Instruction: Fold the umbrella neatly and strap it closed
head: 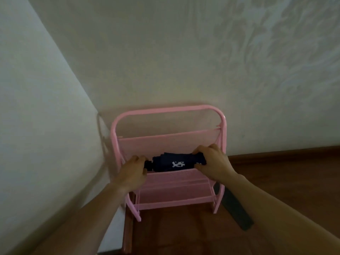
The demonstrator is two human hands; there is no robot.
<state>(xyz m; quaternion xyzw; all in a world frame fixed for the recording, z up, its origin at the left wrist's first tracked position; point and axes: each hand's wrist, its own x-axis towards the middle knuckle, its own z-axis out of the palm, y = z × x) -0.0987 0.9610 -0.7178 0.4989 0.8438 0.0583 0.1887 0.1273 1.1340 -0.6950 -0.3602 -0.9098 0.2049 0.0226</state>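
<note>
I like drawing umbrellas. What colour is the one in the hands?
The umbrella is dark navy blue with a white mark on its side, seen in the head view.

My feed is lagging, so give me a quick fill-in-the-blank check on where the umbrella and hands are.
The left hand grips the umbrella's black ____.
The right hand grips the umbrella's ____ end.
The shelf rack is coloured ____.
The floor is made of ____.

Missing words: handle; fabric; pink; wood

Matt navy cloth umbrella (176, 161), pink perforated metal rack (165, 111), glossy wooden floor (285, 172)
</note>
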